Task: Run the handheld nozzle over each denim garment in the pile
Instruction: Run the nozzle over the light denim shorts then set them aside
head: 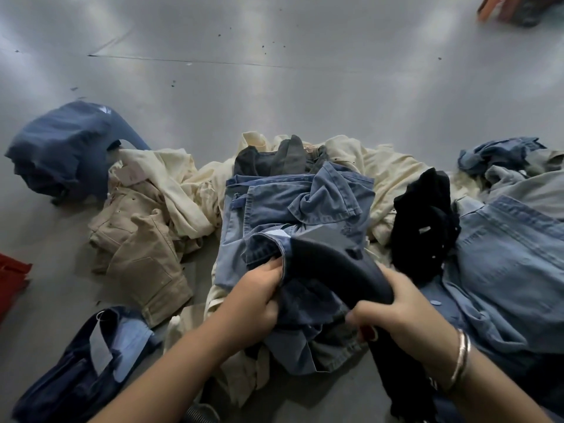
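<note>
Right hand (393, 309) wraps the dark curved nozzle (335, 264) from above, fingers curled round its handle; nozzle head sits just ahead of it, on the blue jeans (293, 203). Left hand (259, 297), just beside the right, pinches a fold of darker denim (308, 303) against the nozzle's side. Both forearms angle in from below, bangle (460, 358) on right wrist.

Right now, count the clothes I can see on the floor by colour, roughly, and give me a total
Counts are approximate, since the garments overlap.
Blue denim garments: 5
Cream garments: 2
Tan garments: 1
Black garments: 1
Dark grey garments: 1
Total: 10
</note>
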The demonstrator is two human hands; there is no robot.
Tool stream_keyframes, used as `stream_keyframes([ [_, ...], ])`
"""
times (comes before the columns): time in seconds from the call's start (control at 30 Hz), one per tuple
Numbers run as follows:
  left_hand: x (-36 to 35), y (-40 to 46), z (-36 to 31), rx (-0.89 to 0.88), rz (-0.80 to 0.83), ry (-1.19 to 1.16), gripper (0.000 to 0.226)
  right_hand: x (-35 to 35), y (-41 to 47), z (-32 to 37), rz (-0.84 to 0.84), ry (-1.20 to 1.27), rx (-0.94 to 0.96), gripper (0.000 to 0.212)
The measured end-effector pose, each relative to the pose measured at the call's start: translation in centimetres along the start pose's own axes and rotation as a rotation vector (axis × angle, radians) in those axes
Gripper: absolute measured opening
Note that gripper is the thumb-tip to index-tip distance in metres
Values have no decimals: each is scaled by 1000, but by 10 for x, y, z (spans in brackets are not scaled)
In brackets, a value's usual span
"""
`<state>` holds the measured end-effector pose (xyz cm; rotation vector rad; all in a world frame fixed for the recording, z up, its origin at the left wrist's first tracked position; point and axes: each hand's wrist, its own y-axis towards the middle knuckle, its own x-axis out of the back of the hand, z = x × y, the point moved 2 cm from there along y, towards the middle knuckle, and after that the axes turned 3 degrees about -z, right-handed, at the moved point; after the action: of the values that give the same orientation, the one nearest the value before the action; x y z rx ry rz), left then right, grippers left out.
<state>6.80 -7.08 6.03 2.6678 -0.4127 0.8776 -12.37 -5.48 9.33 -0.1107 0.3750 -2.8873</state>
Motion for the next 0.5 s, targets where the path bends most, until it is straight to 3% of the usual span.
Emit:
stream_keyframes([
  [0.1,-9,-8,-2,35,64,-122,46,16,8,-3,-226,72,-17,28],
  [0.23,-33,-26,-4,582,89,-618,21,30,8,-5,-324,105,-40,21],
  [0.33,-45,-34,-5,851,104,-839,29,29,5,-9,-282,43,-36,32],
  [0.5,-20,-30,-4,965,-117,-915,28,18,-7,-13,-42,-26,19,38],
])
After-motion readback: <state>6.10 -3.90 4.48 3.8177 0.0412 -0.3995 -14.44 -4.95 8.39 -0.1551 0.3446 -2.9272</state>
